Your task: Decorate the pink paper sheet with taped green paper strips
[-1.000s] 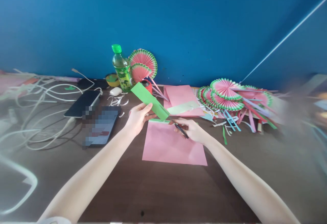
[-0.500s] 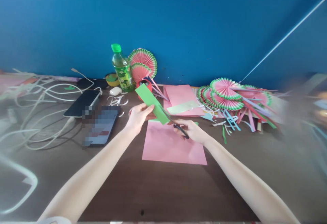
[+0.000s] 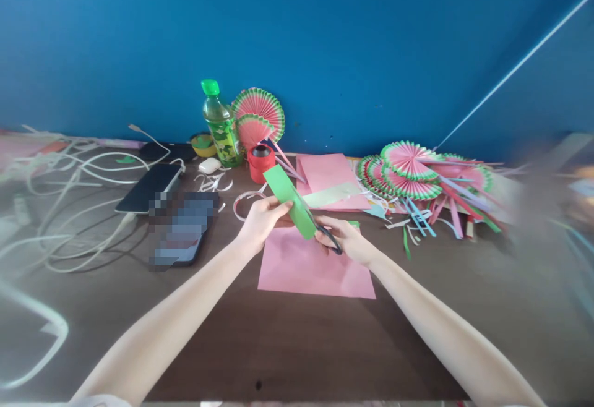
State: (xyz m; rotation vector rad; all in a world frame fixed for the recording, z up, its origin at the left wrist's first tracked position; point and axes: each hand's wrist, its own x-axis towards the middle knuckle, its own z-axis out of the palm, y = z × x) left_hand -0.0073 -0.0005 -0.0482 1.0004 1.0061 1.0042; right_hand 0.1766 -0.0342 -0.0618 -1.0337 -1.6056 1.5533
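In the head view, the left hand (image 3: 262,224) pinches a green paper strip (image 3: 290,200) above a pink sheet (image 3: 315,274); the right hand (image 3: 346,237) curls round the scissors (image 3: 332,240) at that strip's edge. Likely light and easily creased, the strip suits a flat edge pinch away from the blades.

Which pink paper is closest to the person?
The pink sheet below the right hand; the other pink paper lies farther back, toward the blue wall.

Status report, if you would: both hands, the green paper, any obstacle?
Left hand pinching green paper strip. Right hand gripping black-handled scissors at strip's edge. Pink paper sheet beneath; nothing seen obstructing.
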